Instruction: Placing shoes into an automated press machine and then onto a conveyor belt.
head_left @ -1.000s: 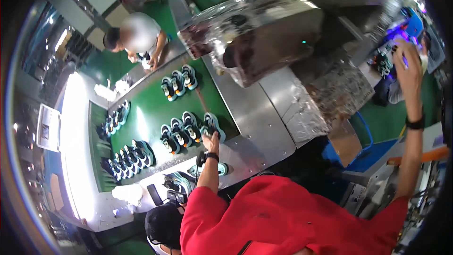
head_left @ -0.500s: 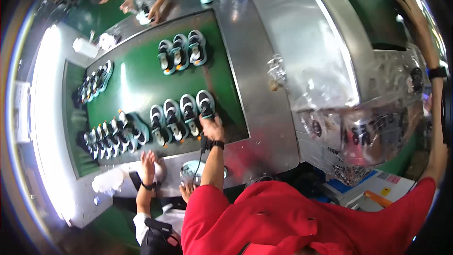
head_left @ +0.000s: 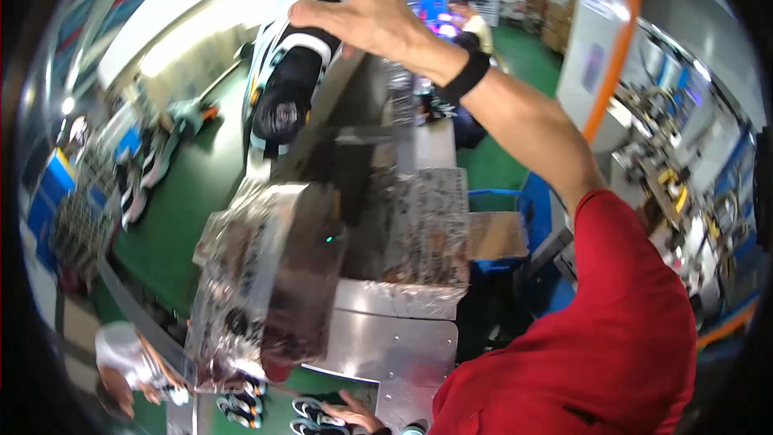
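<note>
A black-and-white sneaker (head_left: 290,72) with pale mint trim hangs high above the green conveyor belt (head_left: 189,201), clamped from above by the right hand (head_left: 358,12), whose fingers curl over its upper end. Its long axis runs steeply down and a little leftward from the hand, with the open collar facing the camera; which end is the toe cannot be told. Directly below the hand stands a metal machine housing (head_left: 394,346) draped in crinkled clear plastic film (head_left: 266,282), blocking the belt beneath the shoe. Left of it, more sneakers (head_left: 145,169) lie on the belt. Far below, at the frame's bottom edge, the left hand (head_left: 354,417) rests spread on another sneaker (head_left: 310,411), fingers apart.
</note>
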The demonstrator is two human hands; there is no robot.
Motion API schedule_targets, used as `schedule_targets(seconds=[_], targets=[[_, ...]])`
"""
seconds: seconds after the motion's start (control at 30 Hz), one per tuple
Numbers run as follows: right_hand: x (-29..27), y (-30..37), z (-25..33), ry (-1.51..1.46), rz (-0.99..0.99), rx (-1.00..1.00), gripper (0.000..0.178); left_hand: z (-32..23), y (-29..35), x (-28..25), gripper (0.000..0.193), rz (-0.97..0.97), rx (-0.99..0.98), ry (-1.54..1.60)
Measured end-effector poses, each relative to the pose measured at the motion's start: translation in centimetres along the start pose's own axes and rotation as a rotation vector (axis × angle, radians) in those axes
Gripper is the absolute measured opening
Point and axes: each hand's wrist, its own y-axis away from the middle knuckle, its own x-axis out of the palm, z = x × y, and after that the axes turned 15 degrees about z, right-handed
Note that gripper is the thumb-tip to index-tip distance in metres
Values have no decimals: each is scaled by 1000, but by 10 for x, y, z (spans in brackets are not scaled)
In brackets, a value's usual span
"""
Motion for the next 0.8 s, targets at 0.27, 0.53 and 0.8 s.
schedule_targets(seconds=[0.27,0.53,0.8], targets=[[-130,200,23,-304,60,414,34,-428,103,-151,88,1873,343,1774],[-223,469,119,-162,-363,1044,36,-526,270,-156,60,2305,306,1491],[-264,687,235,-255,-841,829,77,-580,466,-147,45,2017,1058,1030]])
